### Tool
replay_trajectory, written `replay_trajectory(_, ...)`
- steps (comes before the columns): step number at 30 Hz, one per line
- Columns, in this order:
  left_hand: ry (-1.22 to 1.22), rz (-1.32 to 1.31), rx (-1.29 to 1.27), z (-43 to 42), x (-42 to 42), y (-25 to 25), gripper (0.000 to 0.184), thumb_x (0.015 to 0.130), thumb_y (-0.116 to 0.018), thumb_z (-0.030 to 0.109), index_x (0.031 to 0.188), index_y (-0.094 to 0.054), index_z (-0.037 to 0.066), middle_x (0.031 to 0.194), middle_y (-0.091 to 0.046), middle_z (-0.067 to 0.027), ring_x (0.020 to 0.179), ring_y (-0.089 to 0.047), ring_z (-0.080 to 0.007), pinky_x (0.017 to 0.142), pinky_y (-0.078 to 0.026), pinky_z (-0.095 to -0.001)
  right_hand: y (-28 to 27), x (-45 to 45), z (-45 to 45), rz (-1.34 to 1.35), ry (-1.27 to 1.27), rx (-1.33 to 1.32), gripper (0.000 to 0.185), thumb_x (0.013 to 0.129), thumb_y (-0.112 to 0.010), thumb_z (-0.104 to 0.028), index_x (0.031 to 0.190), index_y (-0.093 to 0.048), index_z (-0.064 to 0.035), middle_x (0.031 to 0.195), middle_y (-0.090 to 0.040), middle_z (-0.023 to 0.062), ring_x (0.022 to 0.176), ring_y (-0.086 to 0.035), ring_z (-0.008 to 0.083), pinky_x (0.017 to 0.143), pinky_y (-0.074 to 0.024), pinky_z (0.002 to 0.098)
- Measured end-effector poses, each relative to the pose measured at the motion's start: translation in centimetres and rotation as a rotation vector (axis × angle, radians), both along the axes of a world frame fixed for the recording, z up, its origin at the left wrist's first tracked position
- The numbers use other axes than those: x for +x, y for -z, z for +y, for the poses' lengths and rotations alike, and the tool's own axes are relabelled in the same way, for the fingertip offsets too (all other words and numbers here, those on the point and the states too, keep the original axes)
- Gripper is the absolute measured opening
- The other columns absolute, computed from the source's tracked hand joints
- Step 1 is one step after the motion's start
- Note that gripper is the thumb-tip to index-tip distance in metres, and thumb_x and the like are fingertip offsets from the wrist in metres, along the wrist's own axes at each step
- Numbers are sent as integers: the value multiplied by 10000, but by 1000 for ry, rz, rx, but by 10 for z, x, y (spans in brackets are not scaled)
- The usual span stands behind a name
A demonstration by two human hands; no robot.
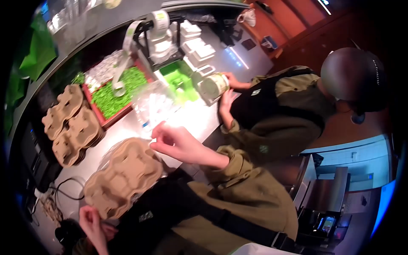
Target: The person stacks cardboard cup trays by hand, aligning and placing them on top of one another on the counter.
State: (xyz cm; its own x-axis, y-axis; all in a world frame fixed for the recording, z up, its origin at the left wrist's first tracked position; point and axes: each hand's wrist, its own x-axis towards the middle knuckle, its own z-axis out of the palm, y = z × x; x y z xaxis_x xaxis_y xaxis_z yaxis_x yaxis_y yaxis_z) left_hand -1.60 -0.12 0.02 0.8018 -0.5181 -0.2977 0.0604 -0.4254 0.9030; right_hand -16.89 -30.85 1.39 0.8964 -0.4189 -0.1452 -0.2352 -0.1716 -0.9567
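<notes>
A brown moulded-pulp cup carrier lies on the counter right in front of my apron, with clear plastic film showing along its far edge. My left hand is at the carrier's near left corner, its fingers curled; whether they grip anything is hidden. Beyond the carrier's right end, my right hand is held with thumb and forefinger drawn close together. Anything between those fingertips is too small to make out. Just past them lies a crumpled clear plastic bag.
More pulp carriers are stacked at left. Behind stand a red-edged box of green and white shreds, a label roll and white containers. At right, a co-worker handles a labelled tub. Black cables lie left.
</notes>
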Motion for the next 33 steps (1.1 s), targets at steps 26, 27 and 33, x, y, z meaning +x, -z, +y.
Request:
replay_trajectory(26,-383,272,-144,-7,-17,18,102,804,-473,124,726,-476,58,553,-431,-1,389,-372,-67,234,-252,-181,27,28,-17,122,-208,96,170,806,-570,-158,730,-528,-11,638,-530,-27,577,-441,16,500,-343,166)
replay_trajectory(27,-360,303,-139,-8,-18,12,94,800,-469,117,729,-489,58,568,-444,-3,419,-387,-60,259,-255,-175,24,30,-20,100,-230,63,163,802,-568,-152,724,-536,-12,639,-529,-27,569,-437,17,494,-336,167)
replay_trajectory(33,-255,210,-64,-5,-16,-4,90,811,-487,115,746,-501,54,570,-479,5,472,-436,-49,328,-280,-160,-11,30,-18,105,-256,115,136,785,-579,-127,725,-535,-12,626,-505,-38,591,-434,18,528,-356,181)
